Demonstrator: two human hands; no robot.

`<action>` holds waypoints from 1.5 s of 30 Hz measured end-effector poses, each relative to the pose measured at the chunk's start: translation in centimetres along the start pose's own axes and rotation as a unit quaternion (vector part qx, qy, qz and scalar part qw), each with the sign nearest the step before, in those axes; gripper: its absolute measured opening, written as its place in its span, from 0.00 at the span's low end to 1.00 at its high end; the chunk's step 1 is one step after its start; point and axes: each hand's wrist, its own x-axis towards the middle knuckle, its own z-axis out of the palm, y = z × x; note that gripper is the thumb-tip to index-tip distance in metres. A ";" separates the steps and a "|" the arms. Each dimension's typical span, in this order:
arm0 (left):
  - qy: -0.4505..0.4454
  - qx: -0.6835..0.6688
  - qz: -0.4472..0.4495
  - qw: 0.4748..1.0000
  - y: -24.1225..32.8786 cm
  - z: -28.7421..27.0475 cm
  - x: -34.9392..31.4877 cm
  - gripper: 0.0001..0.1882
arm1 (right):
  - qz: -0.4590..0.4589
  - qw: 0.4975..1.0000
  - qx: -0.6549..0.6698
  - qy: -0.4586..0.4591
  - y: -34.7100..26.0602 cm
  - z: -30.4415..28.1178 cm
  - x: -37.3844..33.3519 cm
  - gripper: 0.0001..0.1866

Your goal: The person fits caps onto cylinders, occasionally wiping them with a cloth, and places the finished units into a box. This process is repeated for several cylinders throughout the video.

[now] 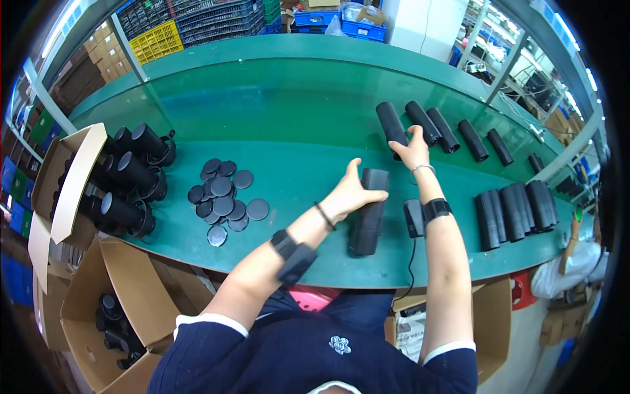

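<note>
My right hand [413,152] reaches to the back of the green table, its thumb against the lower end of a smooth black tube [390,121] gripped there. In front of me my left hand [349,194] has its visible fingers spread, one lying across a black ribbed tube [366,230]. Its other fingers are hidden. To the right of the held tube, several like black tubes [443,130] form a slanting row. Loose black discs [221,186] are heaped left of my left hand. A small black device [413,218] with a cable sits beside my right forearm.
More black ribbed tubes [515,207] are grouped at the right. At the left edge, black cylinders [134,172] stand by an open carton [79,187]. Another open carton [134,282] below holds black parts. A metal post [128,49] rises at the back left.
</note>
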 end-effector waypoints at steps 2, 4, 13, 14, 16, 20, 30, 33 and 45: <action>-0.037 -0.008 0.127 0.991 1.3 -2.5 -1.7 0.44 | 0.010 1.000 0.018 -0.017 -1.8 1.7 1.1 0.35; -0.048 0.128 0.219 0.966 3.1 -3.9 -3.5 0.40 | 0.021 0.999 0.031 -0.018 -2.3 3.1 2.4 0.35; -0.052 0.207 0.263 0.941 2.0 -6.3 -6.3 0.32 | -0.072 0.986 -0.119 0.096 -1.8 9.0 3.7 0.23; -0.055 0.209 0.265 0.940 1.8 -7.0 -6.5 0.32 | -0.148 0.974 -0.108 0.131 -3.9 8.3 2.1 0.19; -0.073 0.203 0.271 0.938 1.6 -6.7 -6.1 0.33 | -0.288 0.953 0.078 0.060 -3.4 6.8 1.6 0.13; -0.086 0.108 0.246 0.959 0.9 -6.7 -5.9 0.32 | -0.052 0.753 0.541 -0.371 -8.9 -0.6 -8.6 0.11; 0.149 0.097 0.277 0.944 0.8 -5.9 -4.8 0.12 | -0.027 0.806 0.527 -0.269 -10.8 -2.2 -12.0 0.12; 0.088 -0.036 0.174 0.980 2.4 -5.3 -5.0 0.15 | 0.035 0.782 0.556 -0.280 -11.0 -2.3 -12.5 0.09; -0.073 -0.204 0.176 0.960 1.7 -8.9 -4.1 0.24 | 0.029 0.759 0.551 -0.346 -11.8 -1.3 -11.6 0.12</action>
